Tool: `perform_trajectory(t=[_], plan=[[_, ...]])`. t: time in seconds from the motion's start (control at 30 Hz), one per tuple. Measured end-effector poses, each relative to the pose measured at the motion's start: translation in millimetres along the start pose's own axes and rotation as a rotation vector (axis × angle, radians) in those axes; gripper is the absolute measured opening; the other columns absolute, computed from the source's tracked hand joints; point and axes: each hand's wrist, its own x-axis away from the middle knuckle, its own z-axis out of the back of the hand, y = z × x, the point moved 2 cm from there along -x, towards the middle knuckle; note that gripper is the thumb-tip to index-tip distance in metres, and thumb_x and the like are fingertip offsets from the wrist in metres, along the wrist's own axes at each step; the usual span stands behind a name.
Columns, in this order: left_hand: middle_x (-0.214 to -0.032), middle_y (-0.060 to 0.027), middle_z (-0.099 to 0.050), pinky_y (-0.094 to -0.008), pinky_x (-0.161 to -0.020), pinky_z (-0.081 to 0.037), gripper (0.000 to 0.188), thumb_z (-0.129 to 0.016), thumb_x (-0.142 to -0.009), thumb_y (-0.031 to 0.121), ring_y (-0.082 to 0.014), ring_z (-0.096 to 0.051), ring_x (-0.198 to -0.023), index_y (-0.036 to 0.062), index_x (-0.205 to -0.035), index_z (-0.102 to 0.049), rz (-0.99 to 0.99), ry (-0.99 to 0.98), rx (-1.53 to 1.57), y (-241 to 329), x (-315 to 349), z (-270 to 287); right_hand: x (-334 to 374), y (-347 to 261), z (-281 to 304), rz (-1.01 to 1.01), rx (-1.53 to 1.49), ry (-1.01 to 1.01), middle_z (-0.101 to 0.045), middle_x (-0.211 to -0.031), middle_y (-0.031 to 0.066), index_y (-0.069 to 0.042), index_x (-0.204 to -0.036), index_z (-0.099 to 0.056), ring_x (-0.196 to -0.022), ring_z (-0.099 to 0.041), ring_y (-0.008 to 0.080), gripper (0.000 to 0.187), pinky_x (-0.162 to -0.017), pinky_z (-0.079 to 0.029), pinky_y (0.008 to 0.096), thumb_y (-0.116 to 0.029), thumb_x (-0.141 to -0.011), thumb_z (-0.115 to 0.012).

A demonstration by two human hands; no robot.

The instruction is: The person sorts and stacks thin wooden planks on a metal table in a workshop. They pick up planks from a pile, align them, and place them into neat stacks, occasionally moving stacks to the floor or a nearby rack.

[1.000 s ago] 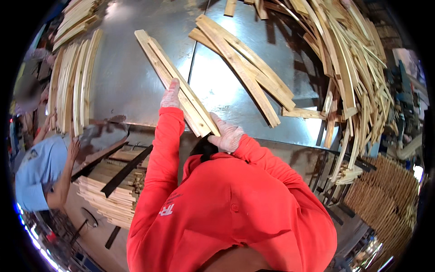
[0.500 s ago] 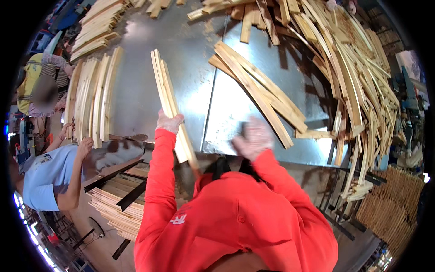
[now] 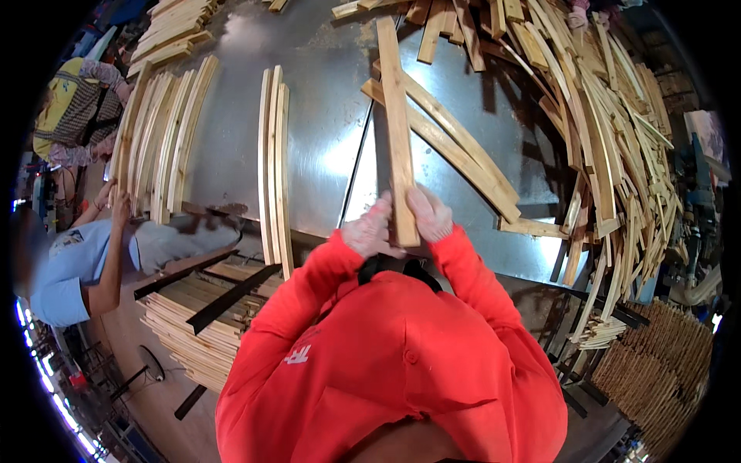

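Note:
Between my hands, a wooden slat [image 3: 395, 116] points away from me over the metal table, its near end by my chest. My right hand [image 3: 430, 214] is closed on the right edge of that end. My left hand [image 3: 370, 231] grips the left side, its fingers partly hidden around the wood. Beyond, the raised slat crosses over two loose slats [image 3: 471, 166] lying at a slant on the table. To the left, several slats [image 3: 275, 170] lie side by side, their near ends past the table's edge.
A large heap of slats [image 3: 587, 116] fills the right side of the metal table [image 3: 316, 123]. A co-worker in light blue [image 3: 77, 270] handles a row of slats [image 3: 166, 139] at the left. Below it, stacked slats [image 3: 189, 339] rest on a black-barred rack. More stacked wood [image 3: 656, 370] stands lower right.
My left hand has let go of the slats at left, which now lie on the table, and moved right. My right hand has closed on a slat from the slanted group, now swung toward me.

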Motion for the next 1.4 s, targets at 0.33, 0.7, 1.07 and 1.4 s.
perform_trajectory(t=[0.33, 0.7, 1.07, 1.4], plan=[[-0.082, -0.0102, -0.063, -0.0218, -0.041, -0.035, 0.043, -0.066, -0.087, 0.023, -0.0099, -0.045, -0.046, -0.0004, -0.121, -0.051, -0.288, 0.301, -0.260, 39, 26, 2, -47, 10, 108, 0.162, 1.361, 0.448, -0.047, -0.134, 0.0267, -0.002, -0.142, -0.036, -0.128, -0.042, 0.0423, 0.092, -0.110, -0.033, 0.0469, -0.051, -0.073, -0.072], [-0.072, -0.0103, -0.061, -0.0266, -0.043, -0.042, 0.034, -0.060, -0.090, 0.027, -0.0163, -0.057, -0.056, 0.0004, -0.111, -0.055, -0.756, 0.553, -0.515, 432, -88, -54, -35, 46, 170, -0.171, 1.509, 0.208, -0.047, -0.134, 0.0206, -0.005, -0.149, -0.018, -0.122, -0.047, 0.0366, 0.107, -0.105, -0.036, 0.0473, -0.056, -0.072, -0.072], [-0.094, -0.0090, -0.061, -0.0329, -0.057, -0.054, 0.053, -0.061, -0.093, 0.022, -0.0178, -0.061, -0.068, 0.0034, -0.138, -0.040, -0.339, 0.403, -0.417, 32, -115, 32, -37, 9, 168, -0.322, 0.781, -0.203, -0.069, -0.103, 0.0191, -0.010, -0.119, -0.064, -0.094, -0.066, 0.0309, 0.049, -0.085, -0.049, 0.0369, -0.037, -0.079, -0.064], [-0.104, -0.0173, -0.062, -0.0579, -0.080, -0.054, 0.039, -0.061, -0.084, 0.008, -0.0374, -0.064, -0.091, 0.0049, -0.122, -0.051, -0.274, -0.019, 0.340, -23, -121, -11, -53, 83, 127, -0.280, -0.180, 0.025, -0.066, -0.112, 0.0146, 0.005, -0.134, -0.049, -0.099, -0.063, 0.0214, 0.062, -0.086, -0.050, 0.0315, -0.031, -0.087, -0.068]])
